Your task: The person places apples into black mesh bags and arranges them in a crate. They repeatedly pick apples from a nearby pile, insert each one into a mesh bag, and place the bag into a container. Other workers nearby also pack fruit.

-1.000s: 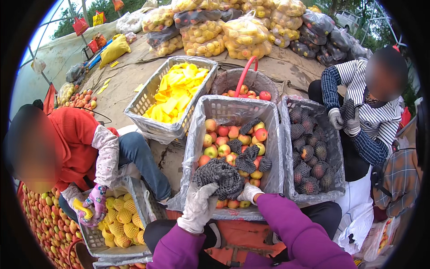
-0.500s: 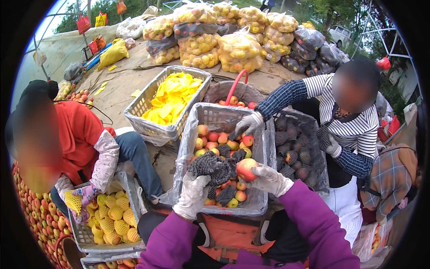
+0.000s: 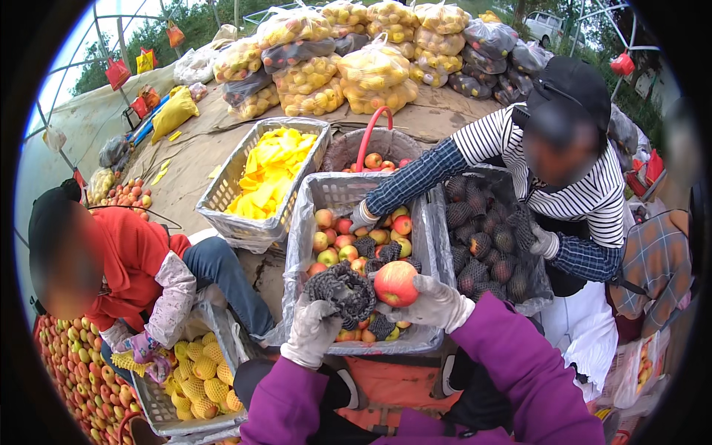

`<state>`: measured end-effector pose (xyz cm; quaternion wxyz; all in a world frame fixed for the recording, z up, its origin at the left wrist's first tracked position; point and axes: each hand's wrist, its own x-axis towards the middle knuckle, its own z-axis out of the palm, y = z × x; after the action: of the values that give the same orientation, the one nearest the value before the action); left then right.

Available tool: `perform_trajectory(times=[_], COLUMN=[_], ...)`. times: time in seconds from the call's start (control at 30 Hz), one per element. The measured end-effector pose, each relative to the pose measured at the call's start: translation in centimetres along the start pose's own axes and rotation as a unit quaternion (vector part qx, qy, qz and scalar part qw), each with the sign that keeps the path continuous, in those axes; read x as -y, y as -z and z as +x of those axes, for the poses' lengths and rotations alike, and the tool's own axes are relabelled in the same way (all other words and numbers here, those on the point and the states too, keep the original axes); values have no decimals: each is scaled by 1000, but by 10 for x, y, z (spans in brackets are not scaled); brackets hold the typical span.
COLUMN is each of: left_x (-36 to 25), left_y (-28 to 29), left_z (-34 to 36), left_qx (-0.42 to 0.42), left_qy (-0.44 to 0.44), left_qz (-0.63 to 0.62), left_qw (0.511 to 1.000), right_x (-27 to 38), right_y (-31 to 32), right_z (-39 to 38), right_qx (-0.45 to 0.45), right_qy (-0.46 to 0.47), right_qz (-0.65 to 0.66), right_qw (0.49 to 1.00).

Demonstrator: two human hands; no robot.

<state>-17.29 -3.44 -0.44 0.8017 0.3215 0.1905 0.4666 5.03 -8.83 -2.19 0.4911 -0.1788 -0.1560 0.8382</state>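
While the left grip (image 3: 310,331) clasps a dark bundle of nets (image 3: 345,290), the right grip (image 3: 440,302) holds a red apple (image 3: 396,284) just beside it. Below both grips stands a lined crate (image 3: 334,190) of loose apples (image 3: 348,253), a co-worker's gloved hand (image 3: 363,217) inside, beyond the grips; to their right, another crate (image 3: 535,305) holds dark-netted fruit (image 3: 500,272).

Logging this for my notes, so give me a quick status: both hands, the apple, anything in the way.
Left hand gripping dark nets. Right hand holding red apple beside them. Co-worker's hand over the crate, apart from that apple.
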Motion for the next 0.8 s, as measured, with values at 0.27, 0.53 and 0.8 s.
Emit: perform_trajectory(times=[0.27,0.53,0.8], left_x=[-17,-24,-3], left_y=[-8,-18,-9], left_z=[-1,-4,5], left_qx=[28,19,-68], left_qy=[62,51,36], left_qz=[-189,-190,-81], left_qw=[980,980,994], right_x=[-20,-13,5], right_y=[-10,-22,-52], right_z=[1,-1,3], right_qx=[15,11,-99], right_qy=[-66,-36,233], right_qz=[31,19,-421], right_qw=[997,999,871])
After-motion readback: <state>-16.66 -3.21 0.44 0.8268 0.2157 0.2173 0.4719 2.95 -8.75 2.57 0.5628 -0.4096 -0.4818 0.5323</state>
